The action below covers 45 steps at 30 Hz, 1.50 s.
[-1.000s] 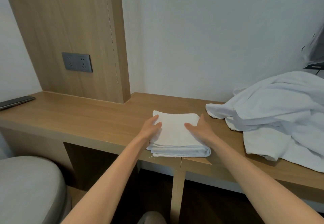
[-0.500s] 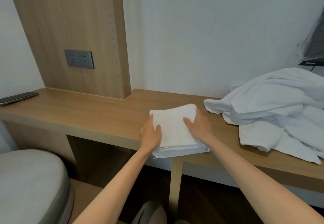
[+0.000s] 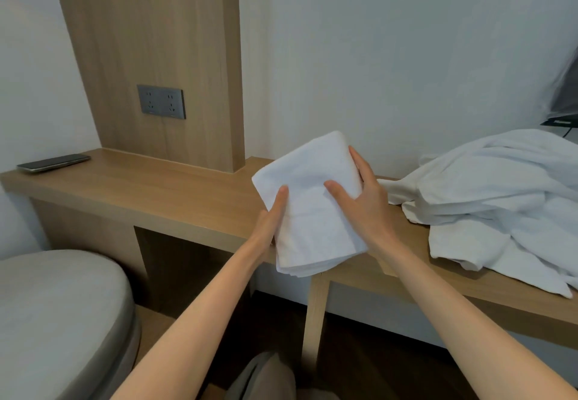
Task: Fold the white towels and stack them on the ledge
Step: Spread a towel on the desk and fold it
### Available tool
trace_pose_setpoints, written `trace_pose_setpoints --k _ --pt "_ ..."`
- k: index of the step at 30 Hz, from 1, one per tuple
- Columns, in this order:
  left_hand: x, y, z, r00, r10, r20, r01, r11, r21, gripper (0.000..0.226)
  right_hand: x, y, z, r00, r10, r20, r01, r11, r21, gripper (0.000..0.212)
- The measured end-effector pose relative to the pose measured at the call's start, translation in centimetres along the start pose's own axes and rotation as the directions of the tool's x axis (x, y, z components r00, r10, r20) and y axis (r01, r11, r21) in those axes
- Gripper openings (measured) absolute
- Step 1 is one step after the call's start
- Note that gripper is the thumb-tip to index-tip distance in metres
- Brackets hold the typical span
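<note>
folded white towel [image 3: 312, 205], neat rectangle, tilted, held in both hands.

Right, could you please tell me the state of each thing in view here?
Folded towel: folded, tilted, held clear of the ledge by both hands.
Left hand: grips the towel's left edge, thumb on top.
Right hand: grips its right edge, thumb on top.
Towel pile: unfolded, heaped on the ledge.
Phone: flat on the ledge, screen dark.
Socket: nothing plugged in.
</note>
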<state>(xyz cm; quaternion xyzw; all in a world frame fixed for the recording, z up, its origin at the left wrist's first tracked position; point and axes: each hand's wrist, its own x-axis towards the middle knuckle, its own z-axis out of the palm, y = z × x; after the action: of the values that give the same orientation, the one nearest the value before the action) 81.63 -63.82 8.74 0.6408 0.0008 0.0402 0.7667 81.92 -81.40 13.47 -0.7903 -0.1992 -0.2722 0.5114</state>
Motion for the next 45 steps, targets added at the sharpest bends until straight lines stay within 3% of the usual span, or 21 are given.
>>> trace_pose_setpoints --k 3,5,8,11,13,14,16,18,20,21,22,24,27,32,35,37,40,43,45 --pt "0.1 0.6 -0.2 0.997 -0.073 -0.014 0.073 0.997 0.025 0.067 0.4 -0.5 -0.3 1.000 -0.022 -0.018 0.022 1.000 0.008 0.068" --pt "0.5 0.7 -0.4 0.990 -0.069 -0.125 0.073 0.997 0.025 0.054 0.7 -0.2 -0.2 1.000 0.000 -0.006 0.000 1.000 0.006 0.066" --pt "1.7 0.8 -1.0 0.972 0.052 -0.231 -0.033 0.996 0.087 0.027 1.4 1.6 0.1 0.991 0.130 0.026 -0.129 0.991 -0.019 0.067" --pt "2.9 0.8 -1.7 0.968 0.059 -0.243 -0.017 0.985 0.171 0.037 1.6 3.9 0.9 0.959 0.263 0.105 -0.253 0.963 -0.094 0.070" --pt "3.4 0.6 -2.3 0.974 -0.002 -0.228 0.040 0.986 0.163 0.018 1.8 4.8 1.5 0.918 0.352 0.185 -0.313 0.926 -0.208 0.067" --pt "3.5 0.5 -2.5 0.976 -0.042 -0.212 0.070 0.989 0.128 0.020 2.0 5.0 1.8 0.893 0.389 0.227 -0.306 0.894 -0.328 0.064" --pt "3.7 0.4 -3.0 0.983 -0.118 -0.144 0.125 0.991 0.043 0.020 2.4 4.4 2.3 0.853 0.400 0.335 -0.144 0.798 -0.585 0.064" --pt "3.8 0.4 -3.4 0.982 -0.172 -0.081 0.176 0.984 0.037 0.038 2.6 3.1 2.6 0.756 0.371 0.539 0.028 0.805 -0.593 0.072" --pt "3.9 0.6 -3.6 0.973 -0.221 -0.061 0.223 0.974 0.032 0.052 2.2 1.8 3.1 0.568 0.394 0.722 0.050 0.860 -0.508 0.093" --pt "3.9 0.6 -3.6 0.971 -0.231 -0.063 0.233 0.972 0.022 0.054 1.8 1.5 3.5 0.499 0.400 0.769 0.110 0.851 -0.514 0.101" --pt "3.9 0.5 -3.6 0.970 -0.232 -0.068 0.234 0.972 0.022 0.055 1.3 1.5 3.7 0.481 0.393 0.784 0.202 0.820 -0.535 0.104" --pt "4.0 0.5 -3.6 0.968 -0.242 -0.069 0.243 0.970 0.014 0.057 0.5 1.7 4.1 0.556 0.323 0.766 0.329 0.761 -0.559 0.097" --pt "4.3 0.2 -3.7 0.966 -0.245 -0.084 0.246 0.969 -0.004 0.056 0.1 2.1 3.9 0.649 0.211 0.731 0.314 0.801 -0.510 0.068" --pt "4.2 -0.1 -3.5 0.968 -0.243 -0.063 0.238 0.968 -0.083 0.051 0.5 2.2 2.5 0.668 0.223 0.710 0.073 0.930 -0.361 0.032" --pt "4.1 0.1 -3.3 0.966 -0.236 -0.106 0.228 0.970 -0.082 0.050 0.8 2.0 1.8 0.728 0.254 0.637 -0.093 0.957 -0.275 0.043" --pt "3.9 0.4 -3.1 0.965 -0.224 -0.136 0.216 0.974 -0.072 0.050 1.1 2.2 1.2 0.823 0.249 0.510 -0.185 0.967 -0.173 0.040" --pt "4.1 1.1 -3.4 0.959 -0.169 -0.229 0.162 0.986 -0.049 0.046 1.8 2.3 0.6 0.922 0.309 0.235 -0.354 0.917 0.183 0.018" --pt "4.4 2.1 -4.8 0.925 -0.087 -0.370 0.117 0.991 0.060 0.043 3.3 2.4 -0.5 0.896 0.441 0.044 -0.396 0.750 0.530 0.020" --pt "4.3 2.6 -6.4 0.896 -0.002 -0.443 0.084 0.982 0.167 0.042 3.7 3.1 -1.3 0.846 0.531 -0.047 -0.409 0.702 0.584 0.028"
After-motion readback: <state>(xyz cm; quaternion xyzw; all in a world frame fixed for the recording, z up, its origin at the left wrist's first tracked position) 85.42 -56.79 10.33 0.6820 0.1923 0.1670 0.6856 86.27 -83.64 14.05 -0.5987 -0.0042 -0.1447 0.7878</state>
